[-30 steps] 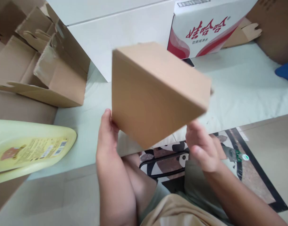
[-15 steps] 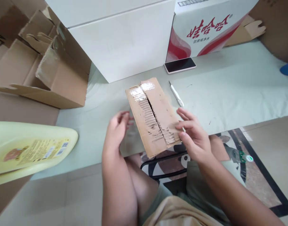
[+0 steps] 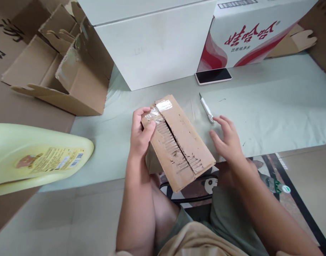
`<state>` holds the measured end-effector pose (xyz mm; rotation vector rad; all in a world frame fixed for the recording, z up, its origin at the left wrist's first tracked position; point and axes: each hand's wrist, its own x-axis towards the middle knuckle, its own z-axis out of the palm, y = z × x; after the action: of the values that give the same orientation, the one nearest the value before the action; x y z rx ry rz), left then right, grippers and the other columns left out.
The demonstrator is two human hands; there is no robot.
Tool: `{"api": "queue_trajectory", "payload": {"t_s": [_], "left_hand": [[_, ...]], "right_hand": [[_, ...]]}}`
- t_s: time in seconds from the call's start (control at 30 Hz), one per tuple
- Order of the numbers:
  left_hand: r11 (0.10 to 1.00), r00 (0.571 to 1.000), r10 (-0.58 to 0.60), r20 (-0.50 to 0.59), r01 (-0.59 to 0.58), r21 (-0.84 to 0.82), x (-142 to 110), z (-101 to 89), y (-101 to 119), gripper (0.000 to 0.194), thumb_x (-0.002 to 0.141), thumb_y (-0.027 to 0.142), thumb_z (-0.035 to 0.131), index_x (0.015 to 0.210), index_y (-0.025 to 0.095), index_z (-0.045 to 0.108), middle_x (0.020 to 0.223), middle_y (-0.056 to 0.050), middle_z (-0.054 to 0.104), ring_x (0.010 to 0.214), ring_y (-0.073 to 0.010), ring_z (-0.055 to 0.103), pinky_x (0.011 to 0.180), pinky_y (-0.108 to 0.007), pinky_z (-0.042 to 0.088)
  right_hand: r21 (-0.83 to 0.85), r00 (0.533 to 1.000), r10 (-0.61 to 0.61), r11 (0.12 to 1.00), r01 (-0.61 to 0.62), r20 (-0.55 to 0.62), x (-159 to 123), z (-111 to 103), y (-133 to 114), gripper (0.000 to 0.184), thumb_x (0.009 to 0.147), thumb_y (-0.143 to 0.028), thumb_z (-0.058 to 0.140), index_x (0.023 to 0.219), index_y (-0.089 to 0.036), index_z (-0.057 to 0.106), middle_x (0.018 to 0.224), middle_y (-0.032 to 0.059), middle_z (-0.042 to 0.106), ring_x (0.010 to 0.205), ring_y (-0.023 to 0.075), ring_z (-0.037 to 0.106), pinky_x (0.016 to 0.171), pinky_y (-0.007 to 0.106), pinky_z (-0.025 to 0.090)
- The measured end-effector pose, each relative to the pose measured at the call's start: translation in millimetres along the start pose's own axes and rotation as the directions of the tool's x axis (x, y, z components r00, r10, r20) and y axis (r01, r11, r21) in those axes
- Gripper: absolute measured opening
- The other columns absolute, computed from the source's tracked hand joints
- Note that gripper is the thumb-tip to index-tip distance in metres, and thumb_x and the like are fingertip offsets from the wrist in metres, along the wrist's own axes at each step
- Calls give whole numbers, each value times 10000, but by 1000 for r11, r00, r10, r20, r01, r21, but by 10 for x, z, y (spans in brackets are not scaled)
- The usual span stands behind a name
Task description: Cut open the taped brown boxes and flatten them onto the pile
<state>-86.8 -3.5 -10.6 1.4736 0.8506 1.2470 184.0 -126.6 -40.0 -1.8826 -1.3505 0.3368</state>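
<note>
A small cardboard box (image 3: 189, 137) with torn, ribbed patches and clear tape at its far end tilts over the table's near edge. A dark gap runs along the middle of its top face. My left hand (image 3: 142, 131) grips its far left corner, thumb on top. Apart from the box, my right hand (image 3: 228, 138) holds nothing, its thumb and fingers spread. The index fingertip is at the near end of a white utility knife (image 3: 206, 108), which lies on the table with its blade pointing away. Whether the finger touches it I cannot tell.
Behind stand a large white box (image 3: 157, 53) and a red-and-white carton (image 3: 240, 42), with a phone (image 3: 213, 76) before them. Open cardboard boxes (image 3: 80, 85) stand at left, near a pale yellow bottle (image 3: 42, 156). A plastic bottle (image 3: 276, 185) is below the table's edge at right.
My left hand has moved up and taken hold of the box's far left corner. My right hand has let go of the box and moved right, to the utility knife.
</note>
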Motion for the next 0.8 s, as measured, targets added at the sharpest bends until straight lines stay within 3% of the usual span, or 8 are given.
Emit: {"api": "queue_trajectory", "payload": {"t_s": [0.1,0.2,0.3,0.37,0.43,0.53,0.67,0.8], "left_hand": [[1000,1000,-13,1,13,2,3,6,19,366,883,440,724,1207,318,606,1165,-30,629,932,-170,594,823,-307,511],[1000,1000,-25,-8,25,12,14,21,40,353,868,395,712,1191,308,599,1154,-29,628,919,-167,592,819,-305,506],[998,999,-46,-21,47,49,14,45,84,343,863,378,682,1182,303,582,1143,-33,627,900,-173,599,815,-318,513],[994,997,-66,-32,69,89,9,59,121,339,867,379,659,1185,303,571,1166,-43,626,926,-190,608,833,-335,522],[989,996,-78,-35,82,121,3,71,154,338,870,383,640,1188,303,560,1189,-51,623,956,-204,612,858,-351,528],[987,997,-72,-28,75,143,0,82,181,340,860,387,630,1177,295,550,1166,-48,622,944,-204,608,866,-355,528],[985,996,-79,-30,82,152,3,88,202,332,852,390,628,1155,278,553,1115,-44,642,905,-193,609,860,-352,524],[982,998,-57,-29,61,177,9,98,229,317,854,383,629,1137,260,555,1139,-57,657,985,-216,625,925,-380,529]], "right_hand": [[-307,993,71,951,-39,95,184,126,145,576,922,-453,568,1446,-218,624,1633,201,458,1528,456,397,1191,694,341],[-361,996,29,933,4,86,242,186,144,438,940,-416,535,1309,-240,692,1516,153,599,1476,421,456,1172,664,343],[-323,1000,31,946,-31,-3,217,148,98,202,875,-375,575,944,-210,668,1113,157,741,1142,350,640,1002,538,474],[-286,994,99,952,-107,-44,175,77,64,158,842,-378,589,805,-232,539,788,88,680,814,272,625,781,422,491],[-232,982,171,955,-186,-84,127,-19,9,191,834,-387,595,791,-253,466,575,-7,543,579,204,503,614,340,406],[-128,970,214,965,-228,-119,61,-198,-169,132,881,-364,577,902,-236,555,482,-72,469,425,158,416,512,299,329],[24,976,45,999,-41,-213,-45,-459,-622,307,999,-338,517,1211,-201,691,572,-38,584,447,147,508,491,294,400],[66,936,-204,970,232,-286,-205,-550,-1149,292,1025,-317,553,1237,-257,743,661,-8,651,527,149,587,501,296,455]]}}
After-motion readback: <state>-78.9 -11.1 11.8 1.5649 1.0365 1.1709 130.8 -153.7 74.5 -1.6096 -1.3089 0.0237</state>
